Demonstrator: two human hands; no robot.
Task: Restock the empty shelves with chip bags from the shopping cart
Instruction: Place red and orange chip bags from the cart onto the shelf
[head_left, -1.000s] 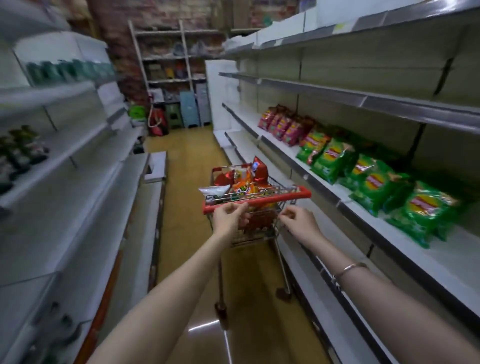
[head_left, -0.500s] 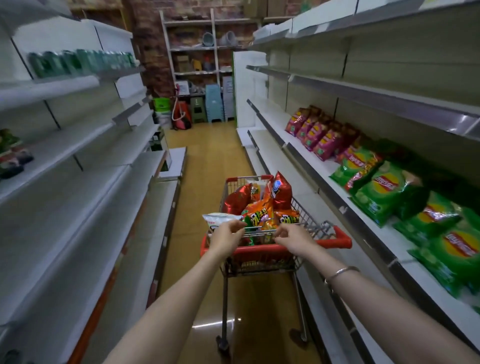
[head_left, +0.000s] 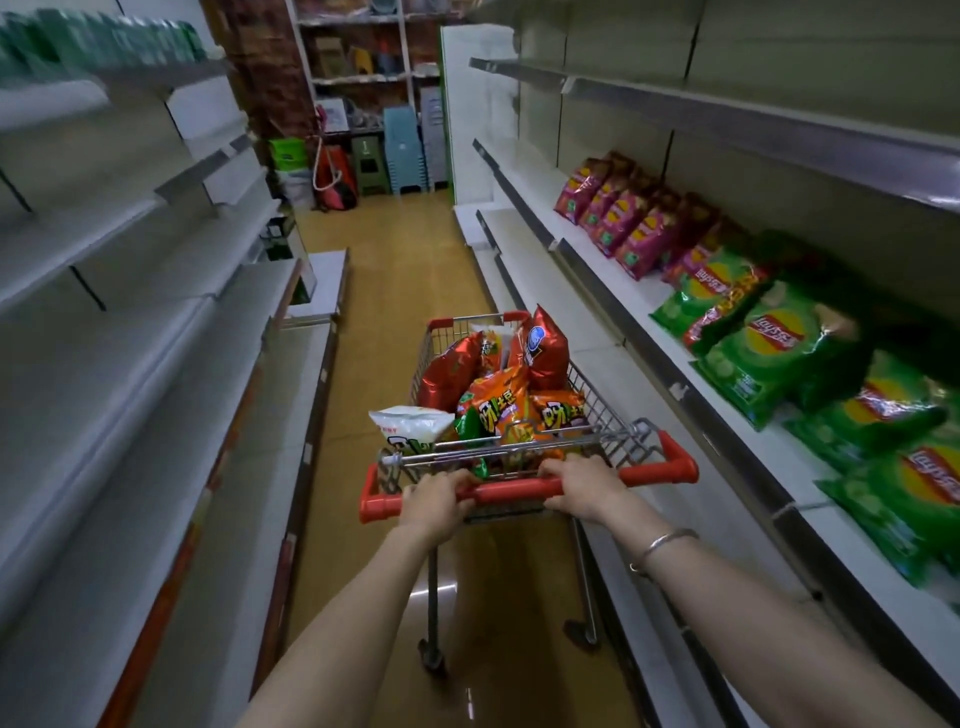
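Cart (head_left: 670, 465) rolled forward | tan floor (head_left: 395, 291) | shelves (head_left: 156, 332) both sides

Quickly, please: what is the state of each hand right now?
Left hand: closed, holding the cart handle.
Right hand: closed, holding the cart handle.

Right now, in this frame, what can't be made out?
All in the head view:
- Lower bags in the shopping cart: buried under the top chip bags.
- The green items on the upper left shelf: blurred, cut by the left edge.
- Goods on the far shelving: too small, dim.
- Fingertips of left hand and right hand: curled round the red handle.
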